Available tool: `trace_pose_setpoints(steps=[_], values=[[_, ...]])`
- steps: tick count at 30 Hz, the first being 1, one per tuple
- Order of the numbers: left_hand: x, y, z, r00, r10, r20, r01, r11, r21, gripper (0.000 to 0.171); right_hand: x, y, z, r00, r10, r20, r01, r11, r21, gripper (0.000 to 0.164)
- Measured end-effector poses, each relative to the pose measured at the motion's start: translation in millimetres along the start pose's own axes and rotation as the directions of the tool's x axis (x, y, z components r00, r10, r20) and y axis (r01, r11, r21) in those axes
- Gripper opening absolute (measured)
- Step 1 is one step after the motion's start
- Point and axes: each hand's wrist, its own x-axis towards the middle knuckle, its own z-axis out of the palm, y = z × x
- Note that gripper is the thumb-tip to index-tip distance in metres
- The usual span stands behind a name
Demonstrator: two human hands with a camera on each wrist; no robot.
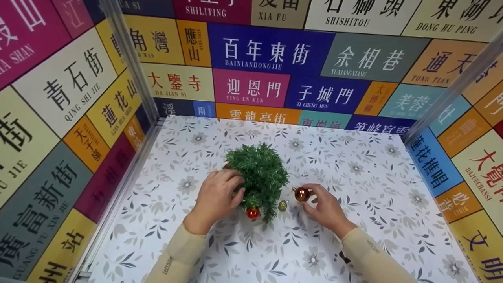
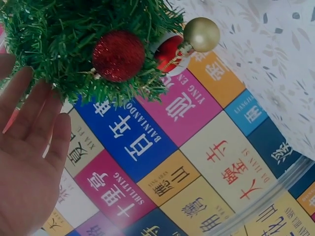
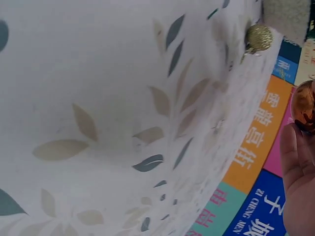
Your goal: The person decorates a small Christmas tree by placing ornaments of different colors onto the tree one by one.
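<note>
A small green artificial Christmas tree [image 1: 261, 169] stands on the table, its bushy top towards the head camera. My left hand [image 1: 220, 192] is at its left side, fingers against the foliage; the left wrist view has those fingers fairly straight. A shiny red bauble [image 1: 252, 212] hangs low on the near side. In the left wrist view, a glittery red bauble [image 2: 118, 56] and a smooth gold bauble [image 2: 201, 35] also hang on the tree. My right hand [image 1: 324, 206] pinches a shiny copper-coloured bauble [image 1: 301, 193] between thumb and fingers, right of the tree.
A small glittery gold bauble [image 1: 282, 205] lies on the table between the tree and my right hand. White cloth with a leaf and flower print [image 1: 177, 236] covers the table. Colourful panels with street names [image 1: 271, 47] enclose the back and both sides.
</note>
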Motion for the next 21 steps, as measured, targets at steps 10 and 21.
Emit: trace_pose_setpoints(steps=[10,21], values=[[6.7,16.0,-2.1,0.999,0.042,0.002,-0.042,0.999,-0.006,0.012,-6,-33,-16,0.977,-0.203,-0.070,0.207,0.977,0.047,0.054],[13.3,41.8,5.0,0.992,0.121,0.038,-0.121,0.993,-0.016,0.014,-9,-68,-22,0.922,-0.371,-0.109,0.383,0.916,0.120,0.055]])
